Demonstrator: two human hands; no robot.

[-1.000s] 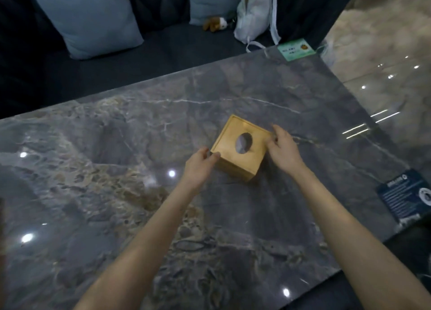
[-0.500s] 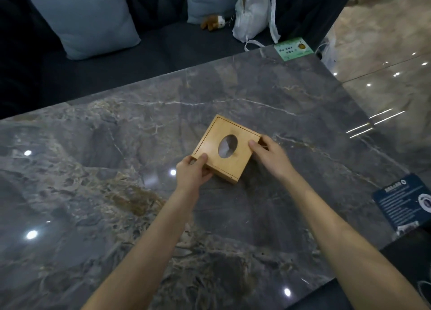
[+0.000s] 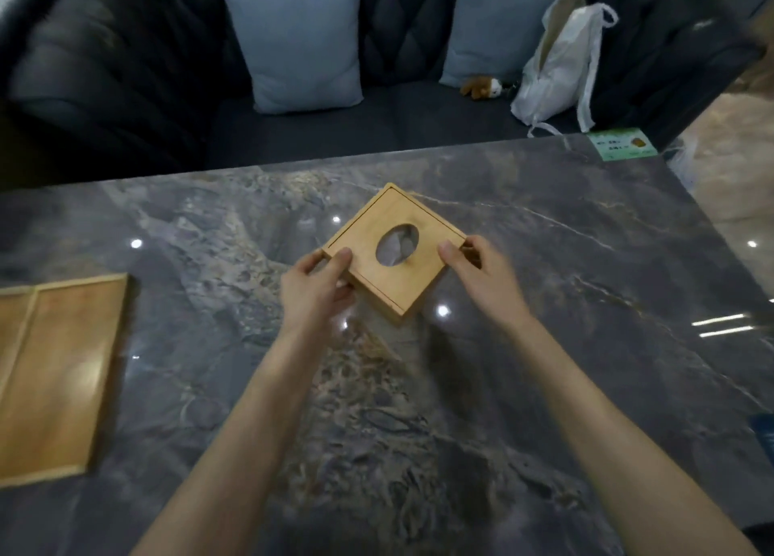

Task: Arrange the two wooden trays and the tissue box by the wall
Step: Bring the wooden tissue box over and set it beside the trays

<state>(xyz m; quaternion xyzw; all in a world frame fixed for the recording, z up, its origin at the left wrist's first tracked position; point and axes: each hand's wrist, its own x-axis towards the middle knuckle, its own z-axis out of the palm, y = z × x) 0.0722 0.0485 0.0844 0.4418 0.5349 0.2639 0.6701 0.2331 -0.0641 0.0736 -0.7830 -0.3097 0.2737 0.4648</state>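
Observation:
A square wooden tissue box (image 3: 379, 231) with an oval hole in its lid is held over the middle of the grey marble table (image 3: 565, 271), turned like a diamond. My left hand (image 3: 314, 289) grips its left corner and my right hand (image 3: 481, 273) grips its right corner. White tissue shows inside the hole. A flat wooden tray (image 3: 58, 371) lies at the table's left edge, partly cut off by the frame. A narrower strip of wood, perhaps a second tray, adjoins its left side.
Beyond the table's far edge runs a dark sofa (image 3: 125, 95) with two blue cushions (image 3: 297, 40), a small plush toy (image 3: 481, 87) and a white bag (image 3: 557, 61). A green card (image 3: 622, 144) lies at the table's far right corner. The floor shows at right.
Both hands have lifted and carried the tissue box leftward over the table. My view has swung left, bringing the wooden tray into sight.

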